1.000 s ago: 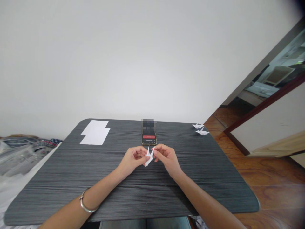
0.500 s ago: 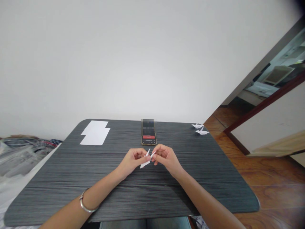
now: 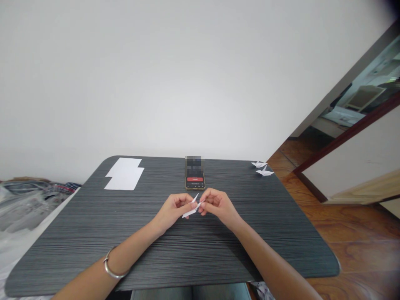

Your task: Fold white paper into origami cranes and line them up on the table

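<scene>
Between my two hands, above the middle of the dark table (image 3: pixel 150 254), is a small piece of folded white paper (image 3: pixel 189 213) with narrow points sticking up. My left hand (image 3: pixel 175 209) is closed, pinching its body between thumb and fingers. Thumb and fingertips of my right hand (image 3: pixel 218 206) pinch a thin point on its right side. The fingertips hide part of the folds. Just beyond my hands lies a phone (image 3: pixel 195 184) with a lit screen, its upper part blurred out.
At the far left of the table lie two overlapping white paper sheets (image 3: pixel 125 179). Two folded paper cranes (image 3: pixel 265 172) sit by the far right corner. A white wall (image 3: pixel 175 83) rises behind the table. Bagged items (image 3: pixel 31 204) are heaped at the left.
The folded paper has tilted slightly, its lower edge shifting a little left and up. Both hands keep their pinch and have hardly moved.
</scene>
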Motion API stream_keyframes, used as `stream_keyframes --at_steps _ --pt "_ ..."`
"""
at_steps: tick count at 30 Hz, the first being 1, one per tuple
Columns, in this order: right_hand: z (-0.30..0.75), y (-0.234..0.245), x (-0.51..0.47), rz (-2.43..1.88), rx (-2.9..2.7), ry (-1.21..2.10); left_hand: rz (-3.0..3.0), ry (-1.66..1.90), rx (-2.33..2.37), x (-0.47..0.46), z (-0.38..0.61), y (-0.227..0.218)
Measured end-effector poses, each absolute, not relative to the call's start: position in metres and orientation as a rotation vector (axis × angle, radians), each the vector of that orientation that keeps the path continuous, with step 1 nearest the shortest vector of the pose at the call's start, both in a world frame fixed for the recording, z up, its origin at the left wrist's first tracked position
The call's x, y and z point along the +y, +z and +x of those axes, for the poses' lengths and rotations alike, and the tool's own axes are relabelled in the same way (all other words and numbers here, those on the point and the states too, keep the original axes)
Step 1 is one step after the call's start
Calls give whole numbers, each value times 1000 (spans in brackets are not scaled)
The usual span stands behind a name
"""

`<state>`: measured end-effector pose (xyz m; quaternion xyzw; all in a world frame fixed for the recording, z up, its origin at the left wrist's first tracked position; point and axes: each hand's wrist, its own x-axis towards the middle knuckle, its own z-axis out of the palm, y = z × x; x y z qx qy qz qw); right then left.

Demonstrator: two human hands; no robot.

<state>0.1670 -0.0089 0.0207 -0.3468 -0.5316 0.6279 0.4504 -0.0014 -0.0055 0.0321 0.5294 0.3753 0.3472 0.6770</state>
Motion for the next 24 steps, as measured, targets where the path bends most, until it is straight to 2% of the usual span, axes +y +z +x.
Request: stream_keyframes --at_steps 7,13,20,24 --pt "169 23 -7 -948 -1233 1339 1270 1088 1010 -1 -6 29" --pt "167 19 -10 -950 -1288 1214 1274 971 958 -2 -4 28" --pt "165 19 -11 -943 -1257 1265 1249 958 918 -3 -4 30" --pt "163 17 -7 -1021 -1186 1434 1256 919 878 -4 -4 30"
